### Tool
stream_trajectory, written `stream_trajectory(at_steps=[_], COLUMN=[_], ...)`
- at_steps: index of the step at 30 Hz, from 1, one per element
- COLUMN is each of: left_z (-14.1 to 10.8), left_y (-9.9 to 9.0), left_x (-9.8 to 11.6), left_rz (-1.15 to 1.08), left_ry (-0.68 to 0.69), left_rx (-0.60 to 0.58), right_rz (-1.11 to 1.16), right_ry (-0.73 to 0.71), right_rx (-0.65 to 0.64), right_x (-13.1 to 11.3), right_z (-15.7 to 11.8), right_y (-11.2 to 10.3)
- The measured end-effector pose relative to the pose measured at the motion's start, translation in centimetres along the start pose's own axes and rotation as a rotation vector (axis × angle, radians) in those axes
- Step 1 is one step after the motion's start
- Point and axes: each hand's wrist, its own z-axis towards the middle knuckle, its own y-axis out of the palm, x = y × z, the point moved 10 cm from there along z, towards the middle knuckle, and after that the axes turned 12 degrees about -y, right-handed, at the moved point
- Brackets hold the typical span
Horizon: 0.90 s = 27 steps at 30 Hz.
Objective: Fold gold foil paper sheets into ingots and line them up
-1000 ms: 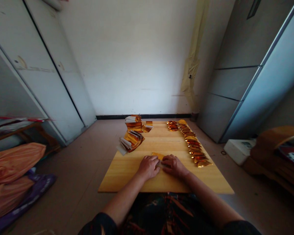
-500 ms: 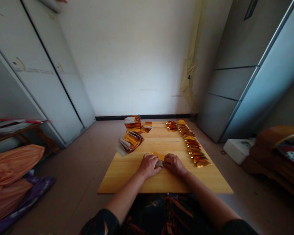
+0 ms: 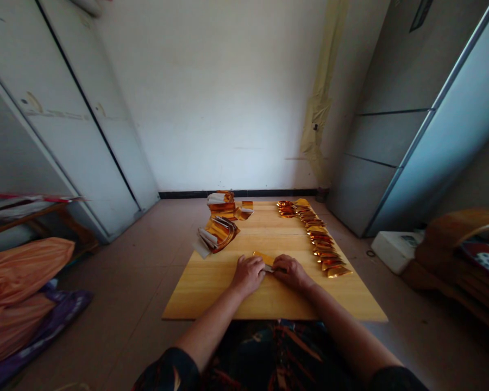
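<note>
Near the front of the wooden board (image 3: 212,296), a gold foil paper sheet (image 3: 263,257) lies between my two hands, its grey underside partly folded over. My left hand (image 3: 248,274) grips the sheet's left end with curled fingers. On the right end, my right hand (image 3: 290,271) is closed in the same way, fingertips pressing the fold. Much of the sheet is hidden under the fingers. Left of my hands sits a curved stack of gold foil paper (image 3: 221,234). A row of folded gold foil pieces (image 3: 324,247) runs along the board's right side.
More foil paper (image 3: 222,209) lies at the back left of the board. Pale cabinets (image 3: 85,119) stand left, a grey fridge (image 3: 375,141) right. A white foam box (image 3: 395,250) and a wooden seat (image 3: 440,260) are on the right; orange cloth (image 3: 24,271) is at left.
The grey flap between my hands has become narrower as the sheet is folded over. My left fingers have drawn back slightly; both hands stay at the same spot.
</note>
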Motion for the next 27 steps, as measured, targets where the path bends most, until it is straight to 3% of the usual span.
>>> stream_trajectory(at_steps=[10,20,27], left_z=[0.5,0.4,0.2], left_y=[0.3,0.1,0.0], left_x=[-1.5,-0.9,-0.7], left_rz=[-0.133,-0.107,-0.114], left_ry=[-0.113,-0.096,-0.102], left_rx=[0.005,-0.01,-0.033], right_rz=[-0.043,-0.022,-0.156], right_ry=[0.249,0.281,0.367], right_rx=[0.041,0.0,-0.066], right_x=[1.4,1.9,2.0], right_z=[0.3,0.2,0.4], right_y=[-0.1,0.4,0.5])
